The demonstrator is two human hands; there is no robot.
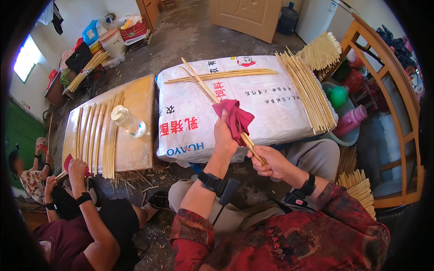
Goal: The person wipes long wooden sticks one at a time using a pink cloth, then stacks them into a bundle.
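My left hand grips a dark red cloth that is wrapped around a few thin wooden sticks. The lower ends of these sticks are held by my right hand. They slant up and left over a table covered with a white printed woven sack. Several more sticks lie across the sack's far part, beyond my hands. A thick row of sticks rests along the table's right side. How many sticks are in my hands cannot be told.
At left, a wooden table bears rows of sticks and a clear plastic bottle. A co-worker's hands hold a red cloth and sticks there; another person sits beyond. Stick bundles, a basin and a wooden frame stand at right.
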